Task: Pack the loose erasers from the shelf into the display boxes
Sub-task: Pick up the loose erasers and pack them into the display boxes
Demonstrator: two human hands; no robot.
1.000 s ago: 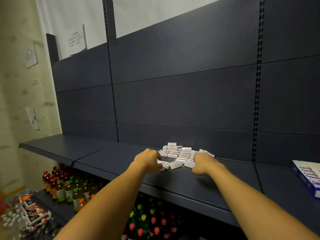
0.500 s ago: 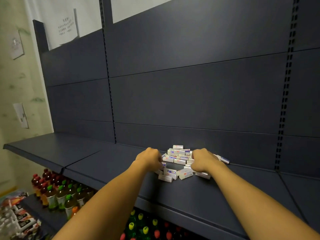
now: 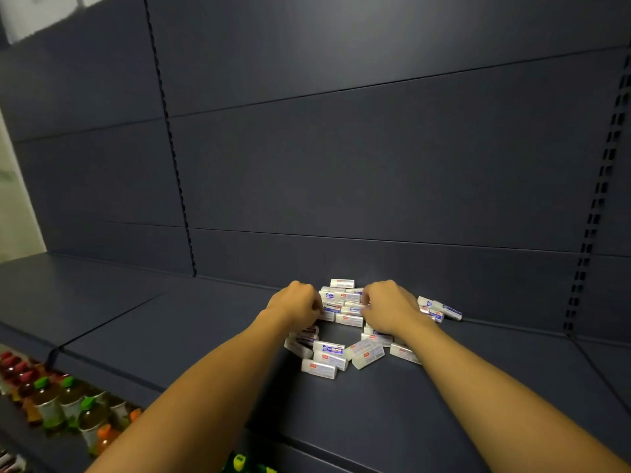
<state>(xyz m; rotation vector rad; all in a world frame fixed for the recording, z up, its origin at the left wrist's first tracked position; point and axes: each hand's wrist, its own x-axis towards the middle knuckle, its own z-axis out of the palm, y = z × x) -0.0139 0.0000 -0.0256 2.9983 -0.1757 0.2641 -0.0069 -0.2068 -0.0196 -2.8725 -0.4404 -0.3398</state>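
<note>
The loose erasers (image 3: 345, 303) lie in a heap toward the back of the dark shelf (image 3: 191, 322), close to its rear panel (image 3: 341, 165); each is a small white block in a paper sleeve with blue and red print. The heap is too jumbled and too much covered by the hands for a full count. About seven or eight lie scattered at the near edge of the pile, in front of the wrists, three or four stick out to the right of the right hand, and a stack of several more shows between the two hands, one eraser lying alone on top at the back. The left hand (image 3: 296, 303) is at the left side of the heap with its fingers curled into the erasers, and the right hand (image 3: 387, 307) does the same from the right side; both grip into the pile, though how many each holds cannot be told. Two bare forearms reach in from the bottom of the view. Below the shelf at lower left stand rows of drink bottles (image 3: 65, 404) with green, red and orange caps, too many and too blurred to count.
</note>
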